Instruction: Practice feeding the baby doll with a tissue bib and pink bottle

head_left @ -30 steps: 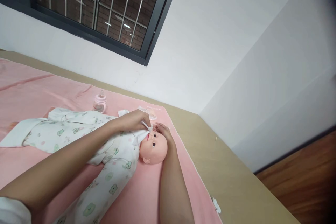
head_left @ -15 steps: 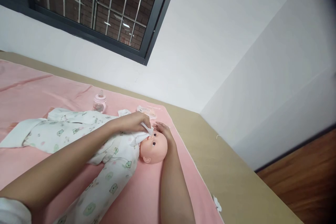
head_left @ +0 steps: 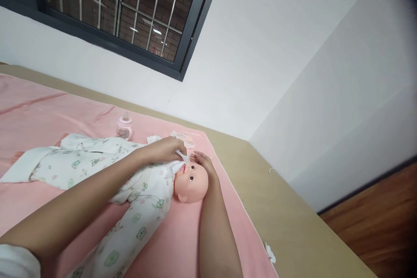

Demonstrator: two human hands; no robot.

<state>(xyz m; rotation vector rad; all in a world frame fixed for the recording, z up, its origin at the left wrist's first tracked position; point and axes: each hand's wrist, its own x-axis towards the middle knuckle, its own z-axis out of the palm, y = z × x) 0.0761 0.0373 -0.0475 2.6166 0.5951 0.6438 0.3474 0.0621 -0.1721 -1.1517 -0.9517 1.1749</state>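
A baby doll (head_left: 192, 184) in white, animal-print clothes lies on its back, head toward the right. My left hand (head_left: 167, 148) reaches across its chest, fingers closed on a thin white cloth or wipe (head_left: 183, 156) at the doll's far cheek, near the mouth. The doll's pink lips and both eyes show. My right hand (head_left: 203, 161) curves around the top far side of the doll's head, fingers stretched out and holding nothing. Whether its palm presses on the head is hard to see.
Behind the doll stands a pink baby bottle (head_left: 124, 127) with a handle. A clear plastic packet (head_left: 184, 139) lies beyond my left hand. Under everything is a pink sheet (head_left: 169, 234) on a tan surface (head_left: 260, 195), with a small white item (head_left: 269, 253) at the sheet's right edge.
The white cloth has shifted a little off the doll's mouth toward the far cheek, so the lips show more now. My right hand stays by the head.
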